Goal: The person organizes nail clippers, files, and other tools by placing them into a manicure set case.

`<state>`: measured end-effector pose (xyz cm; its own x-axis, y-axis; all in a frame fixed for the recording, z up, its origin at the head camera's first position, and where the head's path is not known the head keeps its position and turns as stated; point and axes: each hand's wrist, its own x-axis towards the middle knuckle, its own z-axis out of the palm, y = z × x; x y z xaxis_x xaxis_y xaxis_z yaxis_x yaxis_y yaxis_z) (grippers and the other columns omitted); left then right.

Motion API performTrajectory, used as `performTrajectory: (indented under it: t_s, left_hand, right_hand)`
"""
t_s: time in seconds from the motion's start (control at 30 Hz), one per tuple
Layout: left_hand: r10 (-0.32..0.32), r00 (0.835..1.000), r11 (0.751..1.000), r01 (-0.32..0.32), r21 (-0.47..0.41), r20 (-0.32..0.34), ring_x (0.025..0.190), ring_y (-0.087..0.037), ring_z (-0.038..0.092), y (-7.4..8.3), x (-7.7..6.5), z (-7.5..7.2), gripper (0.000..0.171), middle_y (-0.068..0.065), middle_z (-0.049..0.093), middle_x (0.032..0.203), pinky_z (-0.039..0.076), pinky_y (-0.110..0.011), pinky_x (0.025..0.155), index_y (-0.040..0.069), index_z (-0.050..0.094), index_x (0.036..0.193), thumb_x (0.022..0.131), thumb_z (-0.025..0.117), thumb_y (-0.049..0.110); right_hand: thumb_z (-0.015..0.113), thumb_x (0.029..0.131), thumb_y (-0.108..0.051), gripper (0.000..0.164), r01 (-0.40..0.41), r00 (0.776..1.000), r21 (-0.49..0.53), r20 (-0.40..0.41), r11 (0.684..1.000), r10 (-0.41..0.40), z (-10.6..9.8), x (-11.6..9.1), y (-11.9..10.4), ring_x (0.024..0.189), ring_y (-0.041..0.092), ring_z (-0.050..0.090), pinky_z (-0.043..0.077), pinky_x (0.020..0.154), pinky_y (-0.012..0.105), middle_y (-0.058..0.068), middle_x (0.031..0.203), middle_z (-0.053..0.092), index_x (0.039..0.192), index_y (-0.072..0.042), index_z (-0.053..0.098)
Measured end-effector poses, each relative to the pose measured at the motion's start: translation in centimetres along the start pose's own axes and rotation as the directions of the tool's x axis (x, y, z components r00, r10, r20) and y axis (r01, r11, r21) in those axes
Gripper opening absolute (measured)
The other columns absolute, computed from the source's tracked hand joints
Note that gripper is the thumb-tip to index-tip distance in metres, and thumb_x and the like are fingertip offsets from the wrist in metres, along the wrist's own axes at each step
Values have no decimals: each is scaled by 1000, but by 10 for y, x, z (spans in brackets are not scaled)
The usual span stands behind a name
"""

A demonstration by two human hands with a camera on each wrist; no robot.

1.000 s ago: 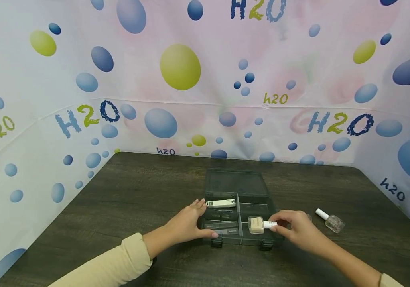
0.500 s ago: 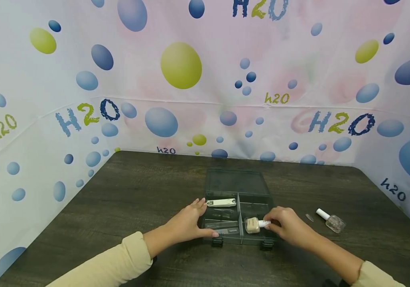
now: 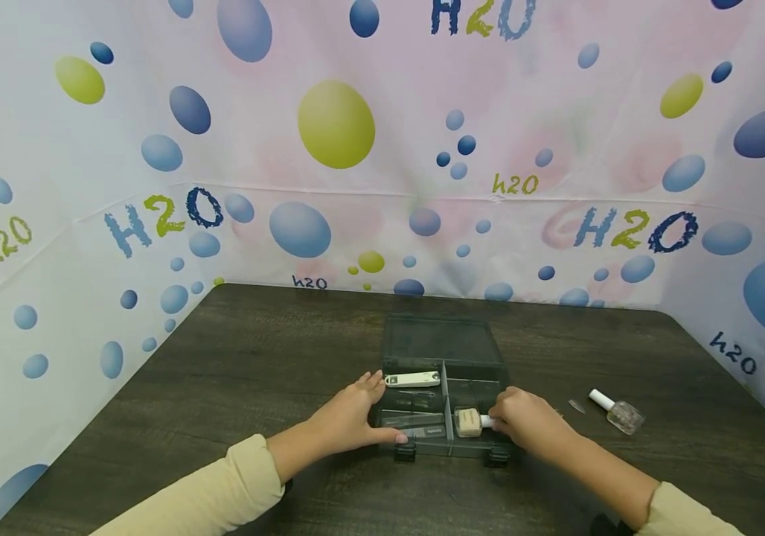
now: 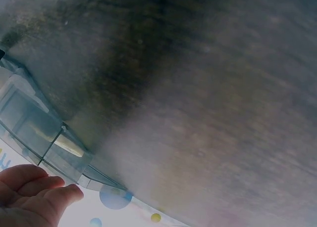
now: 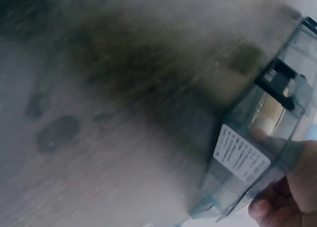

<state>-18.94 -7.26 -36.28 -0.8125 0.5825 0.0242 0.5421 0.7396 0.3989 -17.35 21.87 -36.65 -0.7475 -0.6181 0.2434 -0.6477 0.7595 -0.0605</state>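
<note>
A see-through dark organizer box (image 3: 450,428) lies with its lid (image 3: 441,341) folded back. My left hand (image 3: 352,420) spans its left side, thumb over the front corner and the other fingers extended along the wall. My right hand (image 3: 531,423) reaches over the right side and holds a cream nail polish bottle (image 3: 468,422) by its white cap, down in the front right compartment. Through the box wall in the right wrist view, the bottle (image 5: 270,111) shows beside the thumb. A nail clipper (image 3: 412,380) lies in the back left compartment.
On the dark wooden table (image 3: 275,350), a clear nail polish bottle with a white cap (image 3: 623,415) lies right of the box. A small clear sliver (image 3: 577,406) is between them. Thin transparent pieces (image 3: 423,430) lie in the front left compartment. Two latches (image 3: 497,456) stick out in front.
My right hand has brought the cream nail polish bottle left and lower into the front right compartment. The small sliver came into view behind it. My left hand stays in place.
</note>
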Motion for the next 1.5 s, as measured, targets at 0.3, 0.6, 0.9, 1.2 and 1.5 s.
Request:
performTrajectory:
  t_s: [0.3,0.6,0.9,1.2,1.5]
  left_hand:
    - [-4,1000,1000,4,-3,-5,136,-42,29,0,0,0,85,-26,30,147,33,-55,105,-9,41,135,79,68,48]
    - [10,1000,1000,-10,5,-10,136,-42,29,-1,0,0,85,-26,31,146,34,-55,105,-9,41,135,79,68,49]
    - [8,1000,1000,-8,1,-6,136,-42,29,-2,0,1,86,-26,30,147,33,-55,106,-9,40,135,79,68,49]
    - [20,1000,1000,-20,6,-16,136,-42,29,-2,0,3,85,-26,31,146,33,-55,105,-9,41,135,79,68,49]
    - [23,1000,1000,-23,-2,-19,136,-42,29,-2,0,3,86,-26,31,146,33,-55,105,-9,40,135,79,68,49]
  right_hand:
    - [75,73,-7,4,-11,1000,13,-16,1000,11,0,-1,-2,64,7,49,44,53,18,-6,69,57,74,-8,71]
    - [76,71,-4,17,57,966,105,-256,993,-28,-9,-11,1,76,14,60,51,61,18,-1,84,65,87,-5,72]
    - [81,66,-10,26,84,834,4,-547,996,-68,-19,-19,20,77,15,59,45,64,8,3,87,66,90,-4,71]
    - [83,57,-3,43,-98,825,17,-557,995,91,-30,-40,41,86,25,59,47,69,13,11,94,67,98,0,69]
    - [81,63,-8,50,-275,823,80,-495,958,277,-31,-61,58,95,41,58,47,73,54,24,102,65,108,6,64]
